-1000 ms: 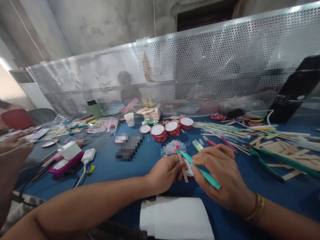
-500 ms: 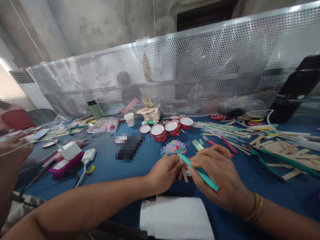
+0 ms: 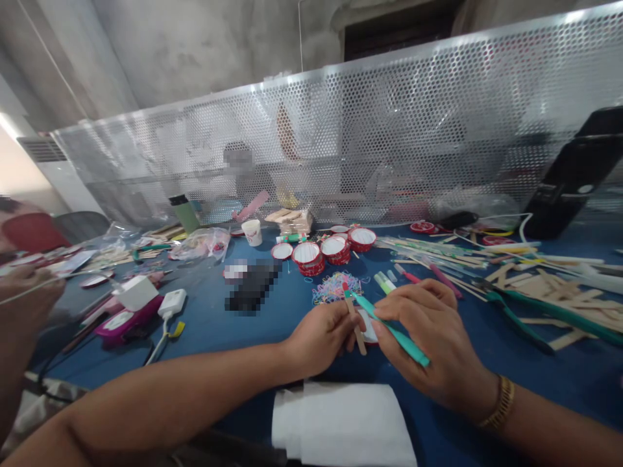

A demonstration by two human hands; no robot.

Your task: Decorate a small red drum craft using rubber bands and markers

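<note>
Between the fingers of my left hand [image 3: 324,337] is a wooden craft stick [image 3: 357,331], tilted, with a red tip and a green band below it. My right hand [image 3: 423,324] grips a turquoise marker pen [image 3: 402,337], its tip close to the green band; whether it touches I cannot tell. Behind the stick lies a heap of coloured rubber bands [image 3: 335,287]. Partly hidden by my hands is a round white disc [image 3: 370,327]. Beyond the bands stand several red-rimmed round tins [image 3: 309,259] with white tops.
Green-handled pliers [image 3: 520,321] and loose craft sticks [image 3: 564,285] lie at right. A white paper stack [image 3: 345,421] sits in front of me. White chargers [image 3: 139,293] and cables are at left, near another person's hand [image 3: 29,292]. A perforated metal screen [image 3: 311,143] stands behind.
The marker tip has shifted slightly right, away from the stick's upper end, showing more of the green band. My left hand and the stick stay nearly still.
</note>
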